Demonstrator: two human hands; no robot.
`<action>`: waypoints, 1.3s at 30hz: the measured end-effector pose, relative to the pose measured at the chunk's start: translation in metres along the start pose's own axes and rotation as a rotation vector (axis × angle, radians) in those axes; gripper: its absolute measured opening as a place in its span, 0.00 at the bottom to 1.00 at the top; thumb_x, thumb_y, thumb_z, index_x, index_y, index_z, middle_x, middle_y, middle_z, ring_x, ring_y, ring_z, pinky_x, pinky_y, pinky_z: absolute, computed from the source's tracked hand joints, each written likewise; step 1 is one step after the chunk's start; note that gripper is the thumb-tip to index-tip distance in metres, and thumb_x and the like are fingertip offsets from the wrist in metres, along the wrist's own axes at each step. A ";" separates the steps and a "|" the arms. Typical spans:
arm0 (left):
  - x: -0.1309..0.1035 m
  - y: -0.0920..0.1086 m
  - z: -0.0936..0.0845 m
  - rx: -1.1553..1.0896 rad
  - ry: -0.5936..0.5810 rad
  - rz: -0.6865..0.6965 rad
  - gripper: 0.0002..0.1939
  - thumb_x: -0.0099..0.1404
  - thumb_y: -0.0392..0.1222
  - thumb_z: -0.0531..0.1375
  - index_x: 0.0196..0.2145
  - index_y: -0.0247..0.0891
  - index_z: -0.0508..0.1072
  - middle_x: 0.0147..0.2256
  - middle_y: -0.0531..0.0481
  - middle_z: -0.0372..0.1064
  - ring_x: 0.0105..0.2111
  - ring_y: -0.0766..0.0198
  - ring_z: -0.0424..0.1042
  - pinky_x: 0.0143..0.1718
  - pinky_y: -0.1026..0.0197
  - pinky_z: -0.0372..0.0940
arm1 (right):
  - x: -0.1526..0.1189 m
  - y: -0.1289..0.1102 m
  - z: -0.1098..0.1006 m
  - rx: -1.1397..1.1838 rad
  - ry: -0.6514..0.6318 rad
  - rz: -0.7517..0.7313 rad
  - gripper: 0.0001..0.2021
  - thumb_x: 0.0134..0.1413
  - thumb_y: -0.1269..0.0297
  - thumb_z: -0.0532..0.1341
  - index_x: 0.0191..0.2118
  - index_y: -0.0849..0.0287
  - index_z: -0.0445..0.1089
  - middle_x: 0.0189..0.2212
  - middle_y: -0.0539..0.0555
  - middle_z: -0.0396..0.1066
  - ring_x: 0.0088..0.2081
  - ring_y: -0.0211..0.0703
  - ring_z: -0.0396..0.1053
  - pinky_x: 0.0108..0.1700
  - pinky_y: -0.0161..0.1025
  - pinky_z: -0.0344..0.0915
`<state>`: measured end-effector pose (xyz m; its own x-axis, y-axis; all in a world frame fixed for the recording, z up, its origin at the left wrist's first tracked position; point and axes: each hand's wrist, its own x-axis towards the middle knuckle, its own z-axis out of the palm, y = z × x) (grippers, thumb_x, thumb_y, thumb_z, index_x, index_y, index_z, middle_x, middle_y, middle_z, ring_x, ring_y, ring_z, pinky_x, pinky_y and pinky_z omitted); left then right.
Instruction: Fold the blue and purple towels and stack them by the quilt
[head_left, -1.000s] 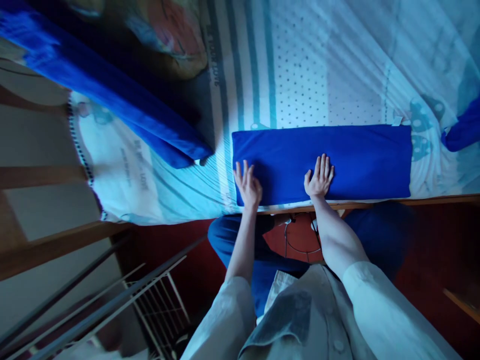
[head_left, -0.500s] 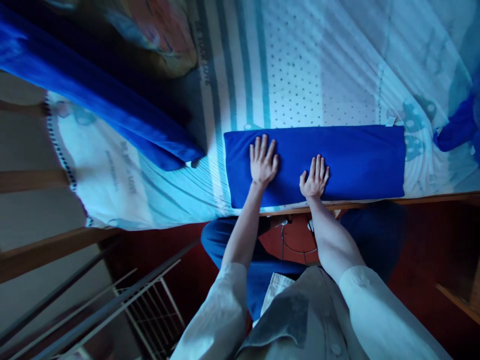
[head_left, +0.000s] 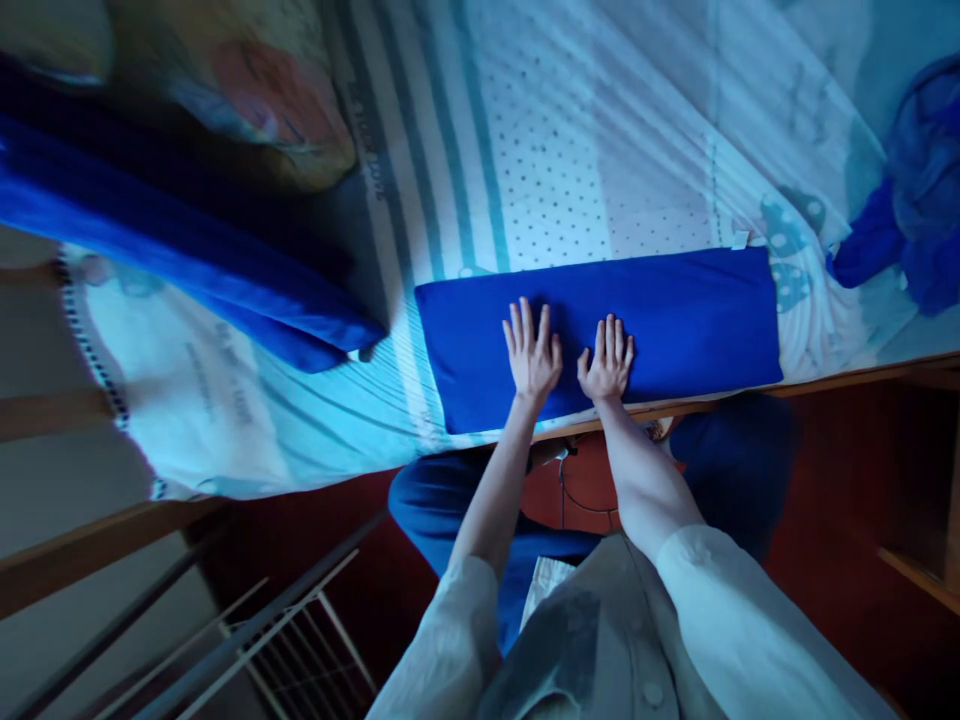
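A blue cloth, folded into a long flat rectangle, lies along the near edge of the bed, with a small white tag at its far right edge. My left hand rests palm down on it, left of its middle, fingers spread. Just to the right, my right hand also lies flat on the cloth, thumb out and fingers extended. The two hands are close but apart, and neither grips anything.
More folded blue cloth extends from the upper left, near a patterned pillow. A crumpled blue heap sits at the right on the striped bedsheet. A white metal rack stands at the lower left.
The hands have come closer together, my left hand having moved rightward over the cloth. The view has shifted and tilted slightly.
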<state>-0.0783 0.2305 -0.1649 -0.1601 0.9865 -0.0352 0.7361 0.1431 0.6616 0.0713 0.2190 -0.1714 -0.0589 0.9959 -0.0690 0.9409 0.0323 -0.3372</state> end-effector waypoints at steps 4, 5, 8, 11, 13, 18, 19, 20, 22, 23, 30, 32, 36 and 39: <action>-0.016 0.021 0.032 -0.037 -0.015 0.024 0.31 0.73 0.51 0.53 0.69 0.35 0.63 0.74 0.37 0.43 0.75 0.47 0.36 0.74 0.37 0.31 | 0.000 0.000 0.000 0.009 -0.031 0.008 0.32 0.68 0.60 0.47 0.73 0.67 0.53 0.73 0.65 0.51 0.75 0.52 0.44 0.74 0.59 0.42; -0.017 0.021 0.034 -0.044 -0.008 0.022 0.32 0.72 0.52 0.54 0.68 0.35 0.63 0.73 0.37 0.44 0.75 0.47 0.37 0.74 0.38 0.32 | 0.000 0.000 -0.001 0.010 -0.045 0.016 0.32 0.68 0.60 0.47 0.74 0.66 0.53 0.73 0.65 0.50 0.75 0.52 0.43 0.74 0.58 0.42; -0.016 0.016 0.035 -0.047 0.011 0.016 0.33 0.71 0.53 0.54 0.68 0.34 0.64 0.73 0.37 0.47 0.75 0.47 0.39 0.74 0.40 0.33 | 0.000 -0.001 -0.004 0.017 -0.090 0.035 0.32 0.68 0.61 0.48 0.74 0.66 0.52 0.74 0.64 0.49 0.76 0.53 0.42 0.75 0.57 0.40; -0.015 0.014 0.034 -0.028 0.042 0.014 0.33 0.70 0.53 0.55 0.67 0.34 0.65 0.72 0.36 0.49 0.74 0.48 0.42 0.74 0.41 0.35 | 0.000 -0.002 -0.006 0.031 -0.104 0.034 0.32 0.68 0.61 0.49 0.74 0.67 0.52 0.74 0.64 0.48 0.76 0.53 0.42 0.75 0.57 0.39; -0.015 0.014 0.035 -0.023 0.056 0.012 0.33 0.69 0.52 0.55 0.67 0.34 0.65 0.72 0.36 0.50 0.74 0.47 0.43 0.74 0.41 0.36 | 0.000 -0.002 -0.006 0.040 -0.090 0.029 0.32 0.69 0.61 0.49 0.74 0.67 0.52 0.74 0.64 0.49 0.76 0.53 0.42 0.75 0.58 0.39; -0.014 0.015 0.037 -0.029 0.063 0.008 0.34 0.67 0.52 0.58 0.67 0.36 0.65 0.72 0.37 0.51 0.74 0.46 0.45 0.74 0.40 0.36 | -0.001 -0.003 -0.007 0.021 -0.080 0.024 0.31 0.70 0.61 0.49 0.74 0.64 0.53 0.74 0.62 0.49 0.76 0.51 0.43 0.76 0.55 0.39; -0.014 0.016 0.037 -0.029 0.066 0.006 0.34 0.67 0.51 0.58 0.67 0.36 0.65 0.72 0.36 0.51 0.74 0.46 0.45 0.74 0.40 0.36 | -0.001 -0.003 -0.009 0.012 -0.092 0.020 0.31 0.70 0.61 0.49 0.74 0.63 0.53 0.74 0.62 0.49 0.76 0.51 0.43 0.76 0.55 0.40; -0.014 0.016 0.037 -0.027 0.070 0.004 0.34 0.67 0.51 0.57 0.67 0.36 0.65 0.71 0.36 0.52 0.74 0.46 0.46 0.74 0.39 0.37 | 0.000 -0.002 -0.012 0.005 -0.107 0.009 0.30 0.70 0.60 0.50 0.74 0.63 0.53 0.74 0.62 0.49 0.76 0.51 0.43 0.76 0.55 0.40; -0.013 0.016 0.037 -0.022 0.081 0.002 0.32 0.67 0.48 0.56 0.67 0.36 0.66 0.71 0.36 0.53 0.73 0.46 0.46 0.74 0.39 0.38 | 0.005 0.004 -0.020 0.000 -0.149 -0.049 0.30 0.70 0.60 0.50 0.73 0.62 0.54 0.74 0.61 0.49 0.76 0.50 0.43 0.76 0.54 0.40; -0.013 0.017 0.038 -0.020 0.088 0.004 0.32 0.67 0.47 0.55 0.66 0.36 0.66 0.71 0.36 0.53 0.73 0.47 0.47 0.74 0.38 0.38 | 0.010 0.010 -0.026 0.003 -0.175 -0.099 0.29 0.70 0.60 0.50 0.73 0.61 0.55 0.74 0.60 0.49 0.76 0.49 0.43 0.76 0.53 0.40; -0.013 0.020 0.037 -0.042 0.114 -0.009 0.30 0.67 0.44 0.54 0.66 0.38 0.68 0.70 0.38 0.56 0.73 0.47 0.48 0.73 0.37 0.40 | 0.082 0.100 -0.074 -0.084 -0.187 -0.176 0.28 0.73 0.60 0.46 0.74 0.62 0.54 0.73 0.59 0.51 0.75 0.43 0.44 0.76 0.50 0.38; -0.013 0.021 0.037 -0.043 0.113 -0.014 0.30 0.67 0.44 0.55 0.66 0.38 0.67 0.70 0.38 0.56 0.73 0.46 0.48 0.73 0.36 0.40 | 0.103 0.130 -0.084 -0.148 -0.126 -0.093 0.29 0.73 0.60 0.44 0.74 0.65 0.52 0.74 0.61 0.50 0.76 0.44 0.43 0.76 0.51 0.39; -0.013 0.022 0.036 -0.051 0.113 -0.013 0.31 0.66 0.45 0.55 0.65 0.38 0.67 0.70 0.38 0.56 0.73 0.45 0.49 0.73 0.35 0.39 | 0.128 0.173 -0.093 -0.236 -0.058 -0.014 0.30 0.73 0.58 0.43 0.75 0.66 0.49 0.74 0.63 0.47 0.75 0.45 0.43 0.75 0.52 0.41; -0.012 0.022 0.036 -0.048 0.117 -0.012 0.30 0.66 0.45 0.55 0.65 0.38 0.68 0.70 0.38 0.56 0.73 0.45 0.49 0.73 0.35 0.40 | 0.137 0.191 -0.093 -0.270 -0.015 0.047 0.31 0.73 0.57 0.42 0.75 0.67 0.48 0.75 0.65 0.46 0.75 0.45 0.43 0.75 0.53 0.43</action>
<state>-0.0361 0.2244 -0.1769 -0.2466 0.9682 0.0424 0.7015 0.1481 0.6972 0.2734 0.3690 -0.1582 -0.0162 0.9955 -0.0933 0.9975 0.0096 -0.0707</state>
